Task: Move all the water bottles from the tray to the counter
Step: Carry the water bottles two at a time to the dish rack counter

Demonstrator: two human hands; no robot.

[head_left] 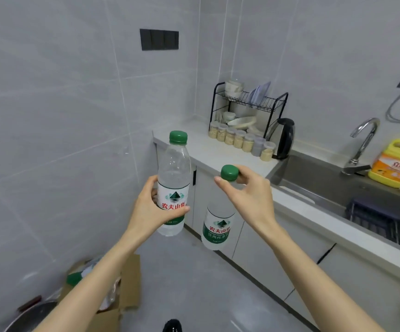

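My left hand (154, 208) grips a clear water bottle (174, 173) with a green cap around its label, holding it upright in the air. My right hand (249, 191) pinches the neck of a second water bottle (216, 230) just under its green cap, so the bottle hangs below the hand. Both bottles are over the floor, in front of the white counter (208, 152). A cardboard tray (127, 291) lies on the floor at lower left, partly hidden by my left forearm; a green cap of another bottle (74, 278) shows in it.
On the counter stand a black dish rack (249, 104) with bowls, a row of small jars (239, 140) and a black kettle (283, 137). A steel sink (333, 185) with a tap and a yellow detergent jug (395, 164) lie to the right. A dark pan sits at bottom left.
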